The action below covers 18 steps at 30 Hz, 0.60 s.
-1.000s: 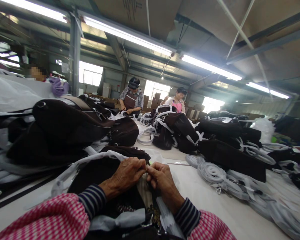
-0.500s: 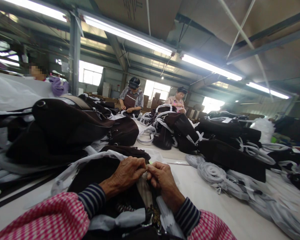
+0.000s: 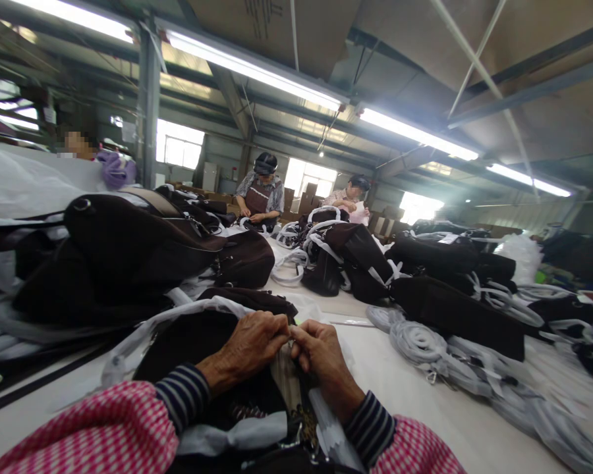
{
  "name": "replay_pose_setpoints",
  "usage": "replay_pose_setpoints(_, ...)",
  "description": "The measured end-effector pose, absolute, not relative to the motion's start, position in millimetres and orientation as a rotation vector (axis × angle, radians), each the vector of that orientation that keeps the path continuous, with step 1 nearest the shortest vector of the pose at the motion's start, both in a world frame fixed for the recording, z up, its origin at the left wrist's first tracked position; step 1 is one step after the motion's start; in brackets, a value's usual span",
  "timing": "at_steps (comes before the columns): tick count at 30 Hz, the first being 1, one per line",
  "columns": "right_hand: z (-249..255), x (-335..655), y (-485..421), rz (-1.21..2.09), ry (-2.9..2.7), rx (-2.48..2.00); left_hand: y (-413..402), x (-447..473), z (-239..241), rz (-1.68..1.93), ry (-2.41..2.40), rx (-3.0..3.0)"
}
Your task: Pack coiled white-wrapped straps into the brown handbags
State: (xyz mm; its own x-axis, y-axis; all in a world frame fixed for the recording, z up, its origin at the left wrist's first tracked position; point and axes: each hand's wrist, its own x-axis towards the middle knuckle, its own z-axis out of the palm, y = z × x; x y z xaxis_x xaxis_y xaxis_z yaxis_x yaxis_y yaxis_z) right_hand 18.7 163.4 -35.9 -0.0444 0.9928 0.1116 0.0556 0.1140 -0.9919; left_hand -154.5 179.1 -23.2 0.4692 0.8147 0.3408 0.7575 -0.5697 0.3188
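Observation:
A black bag [image 3: 192, 345] lies on the table before me, its handle [image 3: 217, 306] wrapped in white film. My left hand [image 3: 257, 339] is closed in a pinch above the bag, thumb against bent fingers. Meeting it tip to tip, my right hand [image 3: 321, 352] pinches at the same spot. What the fingertips hold is small and mostly hidden. Below them runs a taupe strip [image 3: 287, 378], perhaps a zipper or lining. Nearer to me are a wrapped strap piece [image 3: 247, 431] and metal clasps [image 3: 299, 433].
Dark bags [image 3: 138, 250] are heaped at the left, with more bags [image 3: 454, 309] at the right. Coiled film-wrapped straps [image 3: 420, 342] lie on the white table [image 3: 375, 388]. Across the table one person [image 3: 259, 191] handles a bag, and another person [image 3: 348, 197] holds something pale.
My hands stay almost in place, with only slight finger movement. Across the table, the person at the right has raised a pale sheet-like item.

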Motion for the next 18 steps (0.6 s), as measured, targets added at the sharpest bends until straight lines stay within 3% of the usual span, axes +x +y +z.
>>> replay_pose_setpoints(18, -34.5, 14.1, 159.0, 0.992, -1.421, -1.171, 179.3, -154.3, -26.3, 0.723, 1.398, 2.52)
